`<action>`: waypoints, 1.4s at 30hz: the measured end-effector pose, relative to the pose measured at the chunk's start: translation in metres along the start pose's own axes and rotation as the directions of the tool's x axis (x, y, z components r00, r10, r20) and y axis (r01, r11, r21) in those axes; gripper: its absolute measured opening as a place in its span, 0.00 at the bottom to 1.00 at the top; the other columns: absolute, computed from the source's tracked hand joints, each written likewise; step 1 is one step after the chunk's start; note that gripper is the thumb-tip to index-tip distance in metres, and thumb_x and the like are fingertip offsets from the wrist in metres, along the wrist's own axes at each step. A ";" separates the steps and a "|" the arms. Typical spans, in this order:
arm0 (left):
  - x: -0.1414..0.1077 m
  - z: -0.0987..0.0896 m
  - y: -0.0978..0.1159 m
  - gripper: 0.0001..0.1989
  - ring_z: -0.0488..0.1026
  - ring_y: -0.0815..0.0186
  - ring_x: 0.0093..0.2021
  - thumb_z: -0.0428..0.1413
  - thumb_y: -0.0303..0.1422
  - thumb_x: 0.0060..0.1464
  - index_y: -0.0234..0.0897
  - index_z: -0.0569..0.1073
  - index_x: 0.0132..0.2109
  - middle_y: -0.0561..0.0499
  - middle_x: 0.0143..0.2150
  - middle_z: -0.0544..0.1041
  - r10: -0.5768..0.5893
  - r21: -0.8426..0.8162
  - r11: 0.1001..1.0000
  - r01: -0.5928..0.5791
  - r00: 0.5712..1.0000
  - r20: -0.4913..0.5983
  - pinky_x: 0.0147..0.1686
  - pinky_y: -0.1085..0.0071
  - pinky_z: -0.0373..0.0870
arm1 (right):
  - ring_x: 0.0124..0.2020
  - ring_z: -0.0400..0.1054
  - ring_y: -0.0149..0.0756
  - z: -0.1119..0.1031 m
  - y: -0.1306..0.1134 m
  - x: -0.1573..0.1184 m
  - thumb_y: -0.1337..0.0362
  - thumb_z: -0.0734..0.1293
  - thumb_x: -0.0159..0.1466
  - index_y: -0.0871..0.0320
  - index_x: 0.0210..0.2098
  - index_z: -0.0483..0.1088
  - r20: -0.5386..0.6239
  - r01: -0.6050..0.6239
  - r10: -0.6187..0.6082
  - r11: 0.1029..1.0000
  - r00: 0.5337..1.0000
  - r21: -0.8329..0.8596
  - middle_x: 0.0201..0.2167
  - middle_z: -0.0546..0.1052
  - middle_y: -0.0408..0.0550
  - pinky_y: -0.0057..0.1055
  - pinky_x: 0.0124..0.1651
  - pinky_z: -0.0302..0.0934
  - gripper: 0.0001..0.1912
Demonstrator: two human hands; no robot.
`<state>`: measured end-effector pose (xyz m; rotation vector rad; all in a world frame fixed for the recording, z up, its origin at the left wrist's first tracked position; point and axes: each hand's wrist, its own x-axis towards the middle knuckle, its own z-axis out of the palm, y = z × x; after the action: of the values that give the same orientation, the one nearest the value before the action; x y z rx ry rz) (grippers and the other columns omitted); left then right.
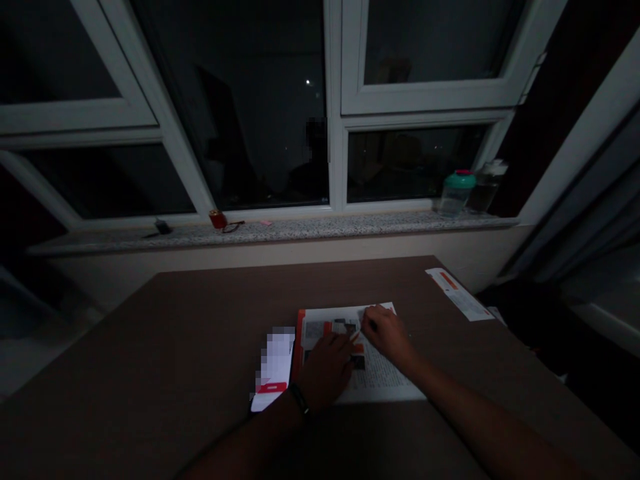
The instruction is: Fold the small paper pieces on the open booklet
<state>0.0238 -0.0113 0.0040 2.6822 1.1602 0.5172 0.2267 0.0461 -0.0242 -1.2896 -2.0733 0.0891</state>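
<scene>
Head view: the page (379,381) lay on the surface (200,333), with its lower left part hidden beneath the left hand (327,367) and wrist, and its right edge partly behind the right arm. Dim light left its small print unreadable. The left hand lay over the page, its fingers pointing toward the right hand; I cannot tell whether it was grasping anything. The right hand (385,330) was curled near the page's upper right corner, its fingertips out of sight, so its grasp could not be told either. Something slim and orange showed between the hands, too small to name. A dark band (300,399) circled the left wrist. Just left of the page lay a lit phone (274,370), its upper part pixelated. Well to the right lay a leaflet (457,293). Beyond, the sill (320,228) bore a green-lidded bottle (455,197), partly overlapping another bottle (486,188), and a red jar (217,219).
</scene>
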 end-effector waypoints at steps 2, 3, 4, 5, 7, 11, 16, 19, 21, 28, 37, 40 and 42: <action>0.000 0.000 0.000 0.22 0.64 0.58 0.57 0.53 0.24 0.58 0.41 0.65 0.58 0.48 0.58 0.69 -0.005 0.003 1.000 0.005 1.000 -0.004 0.58 0.57 0.64 | 0.34 0.65 0.38 0.001 0.002 0.000 0.72 0.62 0.61 0.55 0.28 0.63 -0.019 -0.034 0.034 0.999 0.999 -0.028 0.28 0.71 0.45 0.31 0.37 0.54 0.07; 0.000 0.000 0.000 0.22 0.63 0.58 0.57 0.53 0.24 0.58 0.41 0.64 0.59 0.48 0.58 0.69 -0.005 0.006 1.000 0.005 1.000 -0.005 0.58 0.57 0.64 | 0.33 0.65 0.38 0.001 0.003 -0.001 0.72 0.62 0.61 0.55 0.29 0.64 -0.031 -0.050 0.049 0.998 0.998 -0.029 0.29 0.71 0.45 0.31 0.37 0.54 0.07; 0.000 0.000 -0.001 0.22 0.63 0.58 0.58 0.53 0.24 0.58 0.41 0.64 0.59 0.48 0.58 0.69 -0.004 0.009 1.000 0.004 1.000 -0.005 0.58 0.57 0.64 | 0.33 0.65 0.38 0.001 0.003 -0.001 0.72 0.62 0.61 0.55 0.29 0.64 -0.044 -0.062 0.061 0.998 0.997 -0.025 0.29 0.71 0.46 0.31 0.37 0.54 0.06; 0.000 0.000 -0.001 0.22 0.63 0.58 0.58 0.53 0.24 0.58 0.41 0.64 0.59 0.48 0.58 0.69 0.001 0.011 1.000 -0.001 1.000 -0.003 0.58 0.56 0.63 | 0.33 0.65 0.38 0.001 0.003 -0.001 0.71 0.62 0.61 0.55 0.30 0.64 -0.056 -0.069 0.068 0.997 0.996 -0.015 0.30 0.71 0.46 0.31 0.37 0.54 0.06; -0.001 0.001 -0.002 0.22 0.63 0.58 0.59 0.52 0.24 0.58 0.40 0.64 0.59 0.48 0.59 0.68 0.015 0.011 1.000 -0.015 1.000 -0.002 0.60 0.55 0.62 | 0.34 0.65 0.38 0.001 0.002 -0.002 0.71 0.62 0.62 0.55 0.30 0.64 -0.064 -0.062 0.063 0.998 0.996 0.026 0.30 0.71 0.46 0.31 0.38 0.55 0.06; -0.001 0.005 -0.004 0.24 0.62 0.57 0.61 0.51 0.24 0.58 0.39 0.61 0.61 0.45 0.62 0.66 0.003 -0.014 1.000 -0.003 1.000 -0.007 0.60 0.55 0.62 | 0.35 0.65 0.38 0.000 -0.002 -0.004 0.70 0.62 0.63 0.55 0.30 0.63 -0.026 0.015 -0.012 0.988 1.000 0.152 0.30 0.71 0.46 0.31 0.39 0.57 0.06; -0.001 0.008 -0.006 0.26 0.62 0.59 0.62 0.50 0.24 0.59 0.39 0.57 0.63 0.45 0.62 0.66 0.000 -0.063 0.998 0.000 1.000 -0.010 0.61 0.57 0.63 | 0.36 0.65 0.37 -0.001 -0.003 -0.004 0.70 0.63 0.63 0.55 0.31 0.64 -0.013 0.004 -0.001 0.977 1.000 0.213 0.32 0.71 0.45 0.31 0.40 0.58 0.06; -0.001 0.009 -0.007 0.28 0.61 0.58 0.62 0.50 0.24 0.58 0.38 0.55 0.64 0.44 0.62 0.66 -0.002 -0.069 0.998 0.002 1.000 -0.005 0.61 0.56 0.62 | 0.36 0.65 0.36 -0.002 -0.004 -0.003 0.72 0.64 0.61 0.55 0.29 0.64 0.028 -0.003 -0.004 0.965 1.000 0.262 0.31 0.71 0.44 0.30 0.40 0.58 0.07; -0.001 0.009 -0.008 0.30 0.61 0.57 0.62 0.51 0.24 0.57 0.38 0.54 0.65 0.43 0.62 0.66 -0.010 -0.078 0.997 0.010 1.000 0.000 0.61 0.56 0.62 | 0.35 0.65 0.36 -0.002 -0.004 -0.003 0.75 0.64 0.59 0.55 0.28 0.65 0.075 0.035 -0.061 0.949 0.995 0.314 0.30 0.70 0.43 0.30 0.39 0.58 0.09; -0.001 0.010 -0.008 0.28 0.61 0.58 0.63 0.51 0.24 0.56 0.38 0.57 0.64 0.44 0.61 0.66 -0.019 -0.086 0.996 0.020 1.000 0.011 0.62 0.56 0.61 | 0.35 0.66 0.35 -0.004 -0.007 -0.002 0.78 0.64 0.55 0.56 0.27 0.67 0.121 0.113 -0.164 0.930 0.979 0.350 0.29 0.71 0.42 0.30 0.41 0.59 0.11; 0.000 0.008 -0.007 0.27 0.61 0.59 0.62 0.52 0.23 0.56 0.38 0.59 0.62 0.45 0.61 0.67 0.002 -0.069 0.998 -0.002 1.000 0.001 0.62 0.56 0.61 | 0.35 0.68 0.36 0.000 -0.003 -0.005 0.79 0.65 0.53 0.55 0.27 0.66 0.141 0.169 -0.251 0.886 0.958 0.431 0.30 0.73 0.42 0.30 0.40 0.60 0.11; 0.000 0.008 -0.006 0.26 0.62 0.57 0.62 0.52 0.23 0.55 0.38 0.61 0.61 0.44 0.61 0.67 -0.022 -0.060 0.998 0.023 1.000 0.009 0.61 0.54 0.62 | 0.36 0.68 0.36 0.000 -0.004 -0.006 0.78 0.66 0.52 0.55 0.27 0.66 0.151 0.208 -0.293 0.887 0.944 0.413 0.31 0.74 0.42 0.31 0.42 0.59 0.11; 0.000 0.009 -0.007 0.28 0.62 0.56 0.62 0.51 0.23 0.55 0.38 0.59 0.63 0.44 0.61 0.67 -0.031 -0.061 0.998 0.031 0.999 0.010 0.61 0.54 0.63 | 0.36 0.67 0.36 0.000 -0.004 -0.005 0.78 0.65 0.54 0.55 0.27 0.66 0.119 0.171 -0.223 0.924 0.967 0.343 0.30 0.73 0.42 0.31 0.41 0.59 0.11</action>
<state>0.0225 -0.0071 -0.0066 2.6079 1.1623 0.5269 0.2249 0.0398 -0.0251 -0.8889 -2.1940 0.4424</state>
